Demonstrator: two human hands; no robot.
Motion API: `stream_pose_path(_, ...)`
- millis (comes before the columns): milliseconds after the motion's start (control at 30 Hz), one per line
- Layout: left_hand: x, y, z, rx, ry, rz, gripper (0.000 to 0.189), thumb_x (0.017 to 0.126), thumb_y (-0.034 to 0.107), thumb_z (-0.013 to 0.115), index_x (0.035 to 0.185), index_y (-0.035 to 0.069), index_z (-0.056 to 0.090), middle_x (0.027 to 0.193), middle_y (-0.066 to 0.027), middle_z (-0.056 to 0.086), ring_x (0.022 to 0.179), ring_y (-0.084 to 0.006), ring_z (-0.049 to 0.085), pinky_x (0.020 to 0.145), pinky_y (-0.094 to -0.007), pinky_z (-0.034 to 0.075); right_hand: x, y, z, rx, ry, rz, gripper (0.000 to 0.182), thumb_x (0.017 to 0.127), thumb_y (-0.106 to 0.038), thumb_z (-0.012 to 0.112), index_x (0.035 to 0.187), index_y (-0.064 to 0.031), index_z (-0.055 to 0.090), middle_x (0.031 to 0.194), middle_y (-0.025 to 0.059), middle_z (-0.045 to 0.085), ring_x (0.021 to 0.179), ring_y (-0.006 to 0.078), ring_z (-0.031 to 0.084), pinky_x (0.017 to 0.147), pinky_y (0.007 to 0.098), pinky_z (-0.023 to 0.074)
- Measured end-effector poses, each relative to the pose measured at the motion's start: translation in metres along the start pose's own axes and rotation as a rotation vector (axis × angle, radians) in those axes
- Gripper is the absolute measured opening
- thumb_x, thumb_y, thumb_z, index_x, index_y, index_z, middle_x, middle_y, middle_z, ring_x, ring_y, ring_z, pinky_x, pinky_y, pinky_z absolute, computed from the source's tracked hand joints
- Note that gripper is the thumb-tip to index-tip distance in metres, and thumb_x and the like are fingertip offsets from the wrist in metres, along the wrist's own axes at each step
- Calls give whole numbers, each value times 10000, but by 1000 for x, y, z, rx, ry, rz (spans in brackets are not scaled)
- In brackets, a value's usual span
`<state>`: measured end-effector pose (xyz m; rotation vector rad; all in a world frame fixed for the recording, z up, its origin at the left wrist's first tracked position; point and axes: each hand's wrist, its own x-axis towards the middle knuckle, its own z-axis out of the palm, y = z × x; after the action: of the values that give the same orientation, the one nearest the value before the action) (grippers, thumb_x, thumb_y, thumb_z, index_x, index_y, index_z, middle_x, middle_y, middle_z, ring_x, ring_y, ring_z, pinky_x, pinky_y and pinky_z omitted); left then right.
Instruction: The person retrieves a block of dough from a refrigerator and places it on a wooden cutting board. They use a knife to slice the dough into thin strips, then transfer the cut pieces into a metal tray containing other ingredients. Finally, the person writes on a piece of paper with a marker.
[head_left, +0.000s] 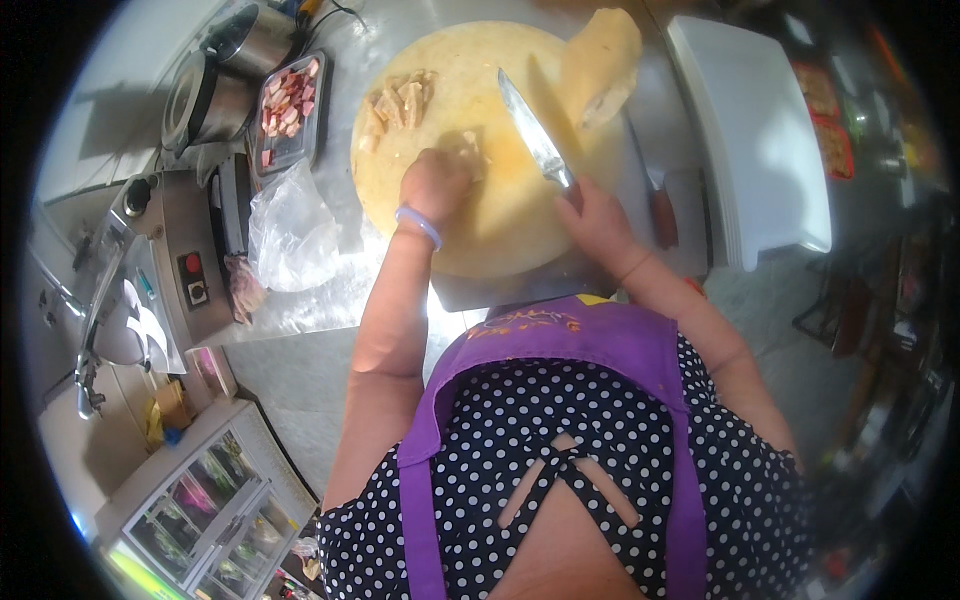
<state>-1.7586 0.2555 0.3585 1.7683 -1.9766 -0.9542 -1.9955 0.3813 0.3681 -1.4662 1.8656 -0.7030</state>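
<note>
A round, yellowish chopping board lies before me on a metal counter. My right hand grips the handle of a kitchen knife, whose blade points up and left above the board. My left hand, with a pale bangle on the wrist, is on the board with its fingers bent against a small pale piece of meat; whether they pinch it is hidden. Cut pale meat pieces lie in a loose pile at the board's upper left. A large pale piece of meat rests at the upper right edge.
Left of the board are a tray of chopped reddish meat, a clear plastic bag, metal pots and a metal machine with a red button. A second knife with a brown handle lies right, beside stacked white trays.
</note>
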Motion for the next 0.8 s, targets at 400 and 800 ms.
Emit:
stream_pose_path(400, 29, -7, -49, -207, 102, -16, 220, 786, 168, 699, 791, -28, 599, 682, -84, 637, 564, -150, 566, 553, -291, 464, 0, -3, -3, 33, -2, 29, 293, 858, -287, 629, 920, -11, 553, 809, 173, 670, 781, 392, 653, 698, 469, 518)
stream_pose_path(800, 81, 35, -43, 69, 178, 176, 499, 814, 246, 719, 1206, -37, 593, 1014, -181, 693, 857, -269, 685, 735, -332, 540, 0, 4, 2, 9, 45, -15, 285, 858, -285, 634, 889, -16, 548, 782, 187, 652, 760, 406, 640, 669, 471, 507)
